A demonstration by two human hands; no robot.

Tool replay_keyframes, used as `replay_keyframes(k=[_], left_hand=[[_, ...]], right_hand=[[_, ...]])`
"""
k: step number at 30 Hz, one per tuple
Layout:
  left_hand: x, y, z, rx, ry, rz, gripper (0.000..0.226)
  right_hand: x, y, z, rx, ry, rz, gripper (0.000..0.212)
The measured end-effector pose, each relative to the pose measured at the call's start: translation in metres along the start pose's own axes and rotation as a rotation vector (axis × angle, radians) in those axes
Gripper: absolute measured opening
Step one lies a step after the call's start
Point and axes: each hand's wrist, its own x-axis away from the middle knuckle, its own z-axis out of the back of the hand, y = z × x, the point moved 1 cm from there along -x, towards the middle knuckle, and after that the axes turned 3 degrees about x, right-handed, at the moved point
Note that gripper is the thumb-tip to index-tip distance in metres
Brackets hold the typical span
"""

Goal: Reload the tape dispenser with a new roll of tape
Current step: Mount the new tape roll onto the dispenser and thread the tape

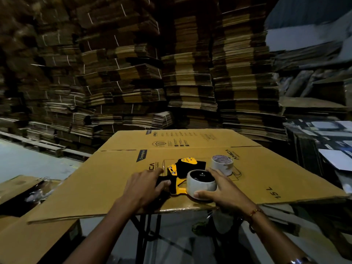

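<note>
One head-worn wide-angle view, looking forward and down over a flattened cardboard box (190,149)

The camera sits above and behind the person's forearms, which enter from the bottom edge and reach away from it; the left hand (146,185) and right hand (221,189) lie near the lower middle of the picture, close to the lens. It faces the stacks of flattened cartons (133,73), which fill the upper half well behind the box and bend at the edges from the wide lens. The floor (28,164) shows at left, below the box's level. There is no second view to share anything with
</note>
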Motion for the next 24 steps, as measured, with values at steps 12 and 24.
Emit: replay_keyframes(k=[12,24], left_hand=[[0.041,0.071,0.019,0.185,-0.202,0.002,0.059],[0.046,0.130,-0.004,0.391,-0.085,0.079,0.058]], right_hand=[[-0.023,-0.006,0.008,0.086,-0.116,-0.079,0.109],[-0.050,-0.032,0.034,0.128,-0.326,-0.095,0.078]])
